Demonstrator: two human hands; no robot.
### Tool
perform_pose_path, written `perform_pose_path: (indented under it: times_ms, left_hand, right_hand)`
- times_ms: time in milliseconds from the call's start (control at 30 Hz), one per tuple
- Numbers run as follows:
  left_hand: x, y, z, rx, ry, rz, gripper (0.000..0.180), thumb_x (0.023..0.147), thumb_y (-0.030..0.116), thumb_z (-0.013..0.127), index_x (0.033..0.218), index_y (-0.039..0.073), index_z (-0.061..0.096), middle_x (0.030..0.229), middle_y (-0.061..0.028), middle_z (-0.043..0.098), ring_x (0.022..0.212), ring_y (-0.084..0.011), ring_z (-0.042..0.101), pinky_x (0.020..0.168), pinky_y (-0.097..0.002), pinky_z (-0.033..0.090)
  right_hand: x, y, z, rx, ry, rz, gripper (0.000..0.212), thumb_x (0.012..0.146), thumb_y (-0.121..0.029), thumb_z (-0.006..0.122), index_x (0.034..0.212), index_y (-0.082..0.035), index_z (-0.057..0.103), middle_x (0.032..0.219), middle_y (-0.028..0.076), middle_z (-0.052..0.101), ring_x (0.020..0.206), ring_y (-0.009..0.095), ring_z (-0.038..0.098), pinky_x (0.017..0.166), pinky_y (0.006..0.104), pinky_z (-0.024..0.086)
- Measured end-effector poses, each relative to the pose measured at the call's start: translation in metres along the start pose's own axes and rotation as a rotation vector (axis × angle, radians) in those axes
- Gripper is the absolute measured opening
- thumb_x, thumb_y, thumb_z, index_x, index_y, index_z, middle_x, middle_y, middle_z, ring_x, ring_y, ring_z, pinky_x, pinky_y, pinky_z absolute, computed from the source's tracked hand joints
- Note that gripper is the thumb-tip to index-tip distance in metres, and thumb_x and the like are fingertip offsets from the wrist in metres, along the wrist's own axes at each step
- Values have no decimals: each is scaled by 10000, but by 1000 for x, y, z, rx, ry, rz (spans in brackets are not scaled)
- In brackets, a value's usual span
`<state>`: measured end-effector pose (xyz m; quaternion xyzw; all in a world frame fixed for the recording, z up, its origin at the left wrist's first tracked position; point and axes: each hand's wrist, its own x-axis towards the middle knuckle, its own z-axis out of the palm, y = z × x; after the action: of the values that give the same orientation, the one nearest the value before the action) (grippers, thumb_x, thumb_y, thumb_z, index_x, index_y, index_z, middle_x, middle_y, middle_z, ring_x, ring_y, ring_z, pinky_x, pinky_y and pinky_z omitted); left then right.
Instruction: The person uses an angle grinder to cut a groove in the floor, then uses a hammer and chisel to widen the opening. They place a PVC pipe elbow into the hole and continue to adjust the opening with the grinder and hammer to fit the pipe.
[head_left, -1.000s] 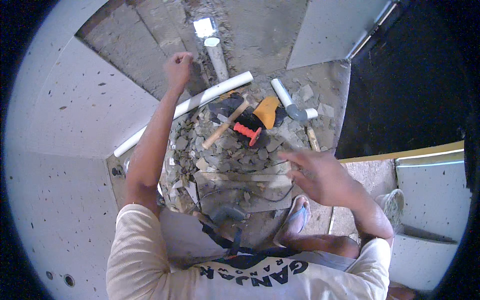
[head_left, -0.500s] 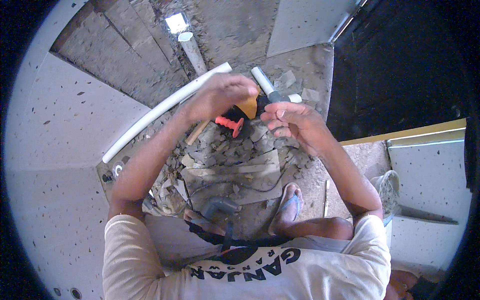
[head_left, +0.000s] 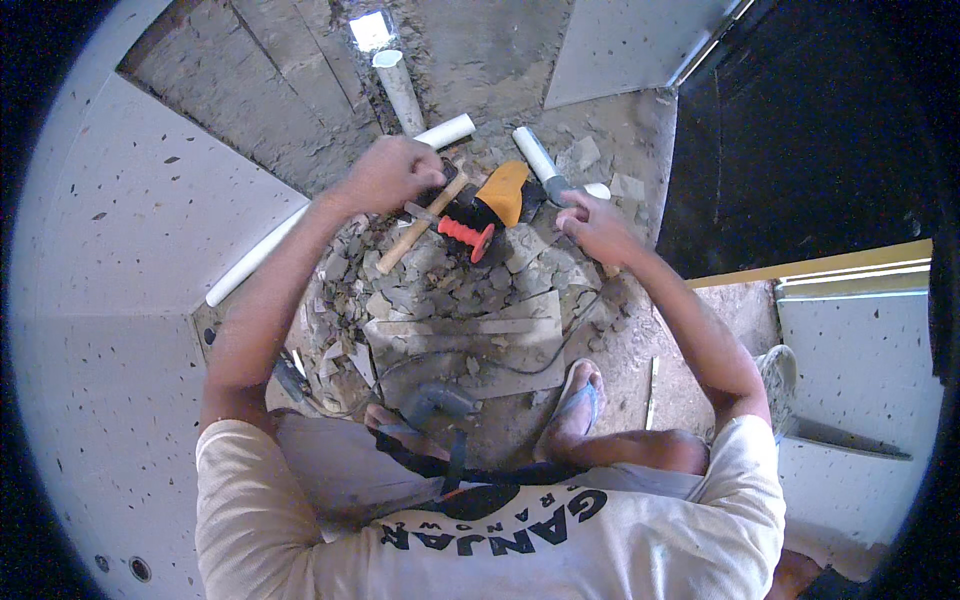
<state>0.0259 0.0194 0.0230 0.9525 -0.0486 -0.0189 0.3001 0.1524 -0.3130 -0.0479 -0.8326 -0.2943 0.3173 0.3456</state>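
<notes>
My left hand (head_left: 393,174) is closed above the long white pipe (head_left: 258,257), hiding part of it; whether its fingers hold anything is concealed. Beside those fingers lies a hammer (head_left: 418,232) with a wooden handle. A chisel with a red-orange grip and round guard (head_left: 466,237) rests close by, against a yellow-orange and black thing (head_left: 505,192) whose kind I cannot make out. On the right, my right hand (head_left: 600,232) has its fingers partly bent and apart, with nothing seen in them. Its fingertips are by the grey fitting (head_left: 558,188) on a short white pipe (head_left: 533,152); contact is unclear.
Broken rubble (head_left: 430,290) covers the ground around a flat slab (head_left: 500,340). A dark cord (head_left: 530,378) crosses the slab near a grey elbow-shaped piece (head_left: 440,400) by my feet. Speckled panels (head_left: 190,180) stand left, a dark panel (head_left: 790,150) right, a bucket (head_left: 778,375) lower right.
My hands have moved apart. The left went up and leftward, uncovering the hammer and the yellow-orange thing; the right shifted slightly right and lower. The view has shifted a little.
</notes>
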Motion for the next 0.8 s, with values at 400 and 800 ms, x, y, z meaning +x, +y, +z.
perform_pose_path:
  times_ms: [400,800]
  left_hand:
    - [-19,-44,-28,-1,57,-242,284,839,296,738,834,22,664,712,-84,635,677,-185,587,658,-372,478]
    - [-55,-154,36,49,-42,-351,316,816,323,718,680,38,699,629,-128,654,618,-261,642,630,-421,505]
  right_hand:
    - [142,19,82,-448,33,41,915,805,-522,723,1470,-8,362,1370,291,497,1272,399,510,1070,444,420]
    - [119,2,42,-245,342,-256,341,852,-284,689,1124,-79,697,1047,200,698,982,373,659,877,444,513]
